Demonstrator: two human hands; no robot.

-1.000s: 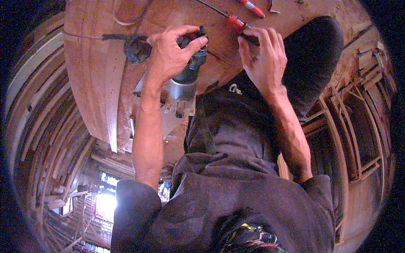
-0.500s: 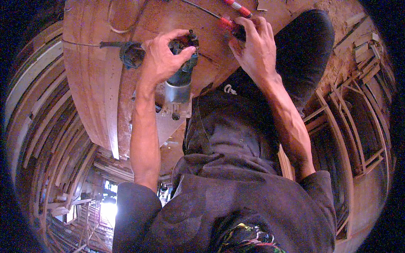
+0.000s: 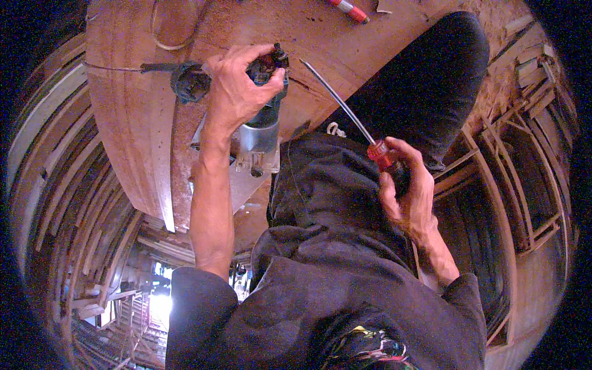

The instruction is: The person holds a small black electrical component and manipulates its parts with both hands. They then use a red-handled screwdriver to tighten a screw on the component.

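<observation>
Currently left hand [image 3: 237, 92] clamps the top of a small trim router [image 3: 259, 132], upper centre of frame, standing on the wooden board [image 3: 132, 123]. Right hand [image 3: 407, 194], centre right, is closed around a red-handled screwdriver [image 3: 354, 123], shaft angled up-left toward the router. Second red screwdriver [image 3: 348, 8] at top edge.

i'm seeing the trim router [image 3: 259, 132] showing a silver-grey metal body under a dark blue-black top, sitting on a reddish-brown wooden board [image 3: 129, 123] dusted with paler sawdust. the screwdriver [image 3: 357, 123] is showing a translucent red handle and a shiny steel shaft. a second red-handled tool [image 3: 348, 8] is lying above. the trousers [image 3: 431, 80] are looking black, the shirt [image 3: 345, 290] dark charcoal grey with a multicoloured patch low down.
</observation>
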